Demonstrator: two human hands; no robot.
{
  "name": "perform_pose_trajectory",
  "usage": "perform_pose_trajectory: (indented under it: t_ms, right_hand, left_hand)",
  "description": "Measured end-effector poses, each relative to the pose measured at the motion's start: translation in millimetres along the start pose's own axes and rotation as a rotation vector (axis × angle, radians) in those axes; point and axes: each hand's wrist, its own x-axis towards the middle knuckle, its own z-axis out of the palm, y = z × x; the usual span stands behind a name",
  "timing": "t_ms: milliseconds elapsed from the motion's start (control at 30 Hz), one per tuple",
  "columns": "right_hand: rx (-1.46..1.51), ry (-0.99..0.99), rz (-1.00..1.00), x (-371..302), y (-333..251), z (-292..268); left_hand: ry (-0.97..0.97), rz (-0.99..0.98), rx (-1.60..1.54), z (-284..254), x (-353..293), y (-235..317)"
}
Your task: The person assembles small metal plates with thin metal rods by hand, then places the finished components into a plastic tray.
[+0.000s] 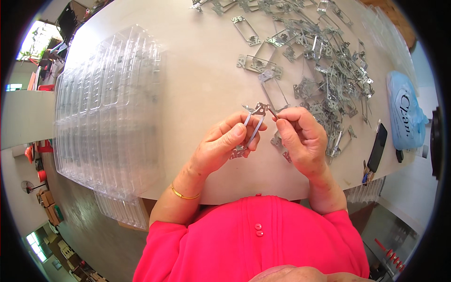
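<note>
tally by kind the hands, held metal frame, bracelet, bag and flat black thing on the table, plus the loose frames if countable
Bare left hand and bare right hand: 2
Held silver rectangular metal frame: 1
Gold-coloured bracelet: 1
Light-blue plastic bag: 1
Flat black rectangular object: 1
Loose silver metal frames: heaped too thickly to count, left out
Total: 6
</note>
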Motion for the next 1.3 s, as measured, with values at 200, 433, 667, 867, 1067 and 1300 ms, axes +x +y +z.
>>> perform_pose_trajectory:
  t_ms: [200, 433, 667, 867, 1067, 1300]
  right_hand:
    - [0.014, 0.002, 0.051, 0.1, -1.6, -2.2]
    - [0.038, -0.028, 0.188, 5.7, -14.3, -4.4]
    - [0.552, -0.246, 0.489, 13.5, -6.0, -14.0]
    - [0.633, -0.307, 0.606, 14.7, -10.0, -20.1]
    - [0.575, -0.371, 0.635, 14.7, -6.7, -27.1]
    - [0.539, -0.093, 0.516, 16.7, 1.2, -23.4]
  left_hand:
    - [0.027, -0.019, 0.185, -3.7, -3.2, 0.7]
    - [0.104, 0.145, 0.542, 12.2, 0.5, 7.9]
    - [0.082, 0.037, 0.533, 10.3, -3.1, 14.1]
    - [0.03, -0.076, 0.436, 15.4, -3.7, 18.6]
    - [-0.117, -0.152, 0.305, 7.2, -6.1, 19.1]
    - [-0.25, -0.224, 0.004, 3.1, -6.4, 12.1]
